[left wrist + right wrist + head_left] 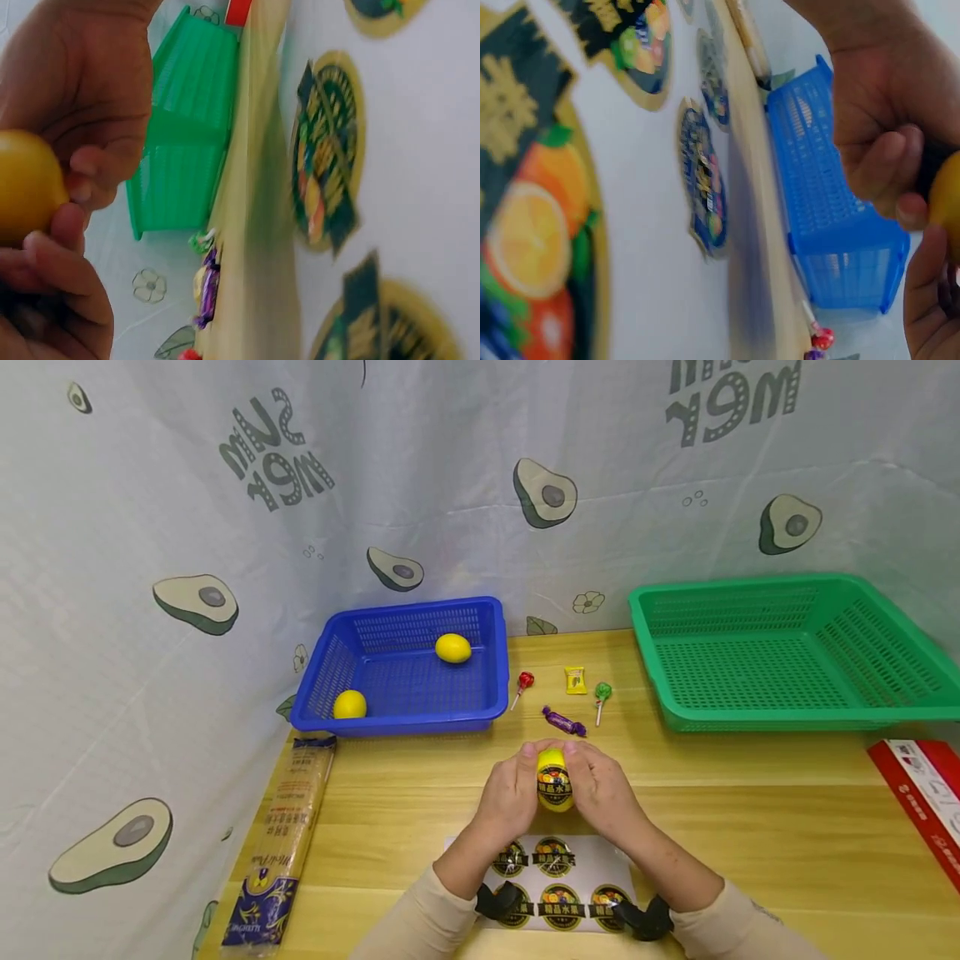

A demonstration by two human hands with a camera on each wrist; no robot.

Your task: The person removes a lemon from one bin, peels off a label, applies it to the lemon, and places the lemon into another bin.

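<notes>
Both hands hold a yellow lemon [553,760] over the wooden table, the left hand [510,789] on its left side and the right hand [602,789] on its right. The thumbs lie along its top edges. A round black-and-gold fruit sticker [555,787] is on the side facing me. In the left wrist view the lemon [26,187] shows between the fingers of both hands; only its edge appears in the right wrist view. Below the hands lies a white sheet [603,858] with several matching stickers, partly covered by the wrists.
A blue basket [405,725] at back left contains two lemons. A green basket [780,718] stands back right. Between them lie a red lollipop [525,680], a green lollipop [603,692], a yellow packet [575,680] and a purple candy [564,722]. Spaghetti [281,843] lies left, a red box [918,793] right.
</notes>
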